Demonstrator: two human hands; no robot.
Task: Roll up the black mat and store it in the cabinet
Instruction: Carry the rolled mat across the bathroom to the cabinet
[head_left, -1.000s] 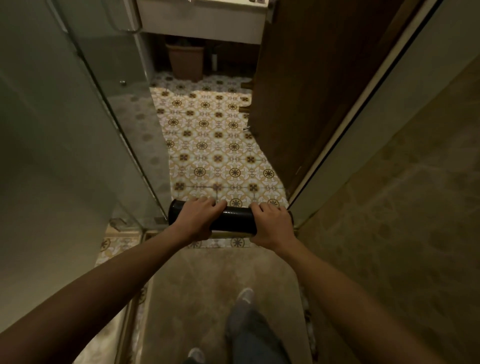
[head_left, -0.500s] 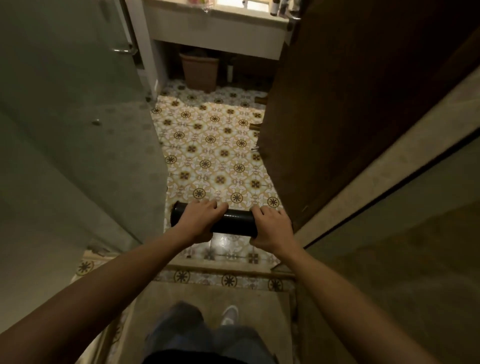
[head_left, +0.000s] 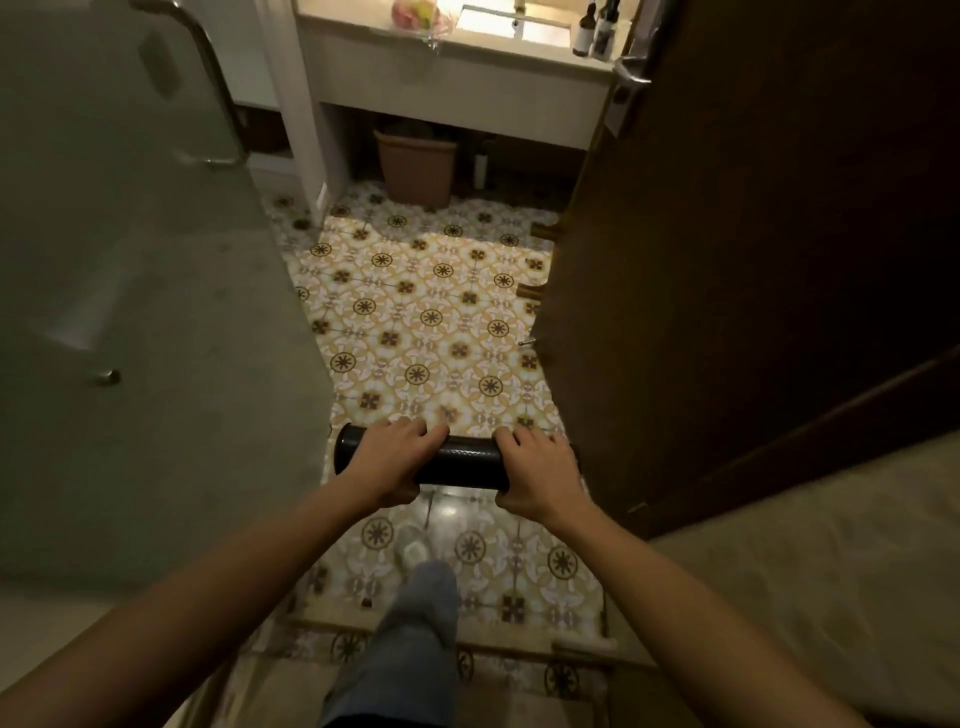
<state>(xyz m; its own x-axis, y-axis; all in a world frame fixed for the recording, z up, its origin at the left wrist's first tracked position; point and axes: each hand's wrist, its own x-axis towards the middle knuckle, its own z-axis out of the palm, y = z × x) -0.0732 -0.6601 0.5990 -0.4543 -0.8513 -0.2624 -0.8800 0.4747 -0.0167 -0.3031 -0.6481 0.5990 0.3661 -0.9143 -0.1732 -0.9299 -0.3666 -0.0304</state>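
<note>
The black mat (head_left: 460, 460) is a tight roll, held level in front of me above the patterned tile floor. My left hand (head_left: 392, 460) wraps around its left part, with the roll's left end sticking out past the fingers. My right hand (head_left: 537, 475) grips its right end. Straight ahead stands a white vanity unit (head_left: 457, 104) with an open space beneath it; no cabinet door is visible from here.
A glass shower panel (head_left: 145, 291) with a metal handle lines the left. An open dark wooden door (head_left: 727, 260) stands on the right. A brown bin (head_left: 415, 166) sits under the vanity. My leg and shoe (head_left: 415, 587) step over the threshold onto patterned tiles (head_left: 426, 322).
I have walked forward through the doorway with the rolled mat held in both hands. The vanity and bin are nearer, and my foot now lands on the tiles.
</note>
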